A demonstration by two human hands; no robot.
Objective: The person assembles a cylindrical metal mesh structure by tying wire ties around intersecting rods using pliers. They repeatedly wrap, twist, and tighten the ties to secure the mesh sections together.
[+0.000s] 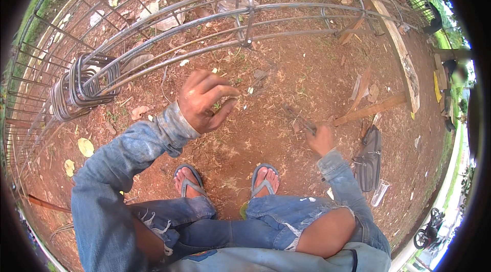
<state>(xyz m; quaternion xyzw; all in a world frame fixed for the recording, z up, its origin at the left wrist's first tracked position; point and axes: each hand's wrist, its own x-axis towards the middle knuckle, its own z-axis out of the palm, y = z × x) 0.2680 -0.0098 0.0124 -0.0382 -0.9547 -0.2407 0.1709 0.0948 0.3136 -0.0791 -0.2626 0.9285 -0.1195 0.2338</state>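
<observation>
My left hand (207,102) is raised over the soil, in front of the long steel reinforcing bars (189,16). Its fingers are bent, with a gap between them and the thumb, and nothing shows in it. My right hand (322,140) is closed round a slim dark metal hand tool (299,118) that points up and left; blur hides its exact kind. A single stirrup (249,11) stands round the bars beyond my left hand. Farther left, several bent steel stirrups (84,88) hang bunched on the same bars.
A wooden post (391,36) and a low timber (373,108) support the right side. A grey bag (369,162) and a clear plastic cup (379,193) lie right of my feet. Steel mesh (48,31) stands at the left. Dry leaves (86,147) litter the soil.
</observation>
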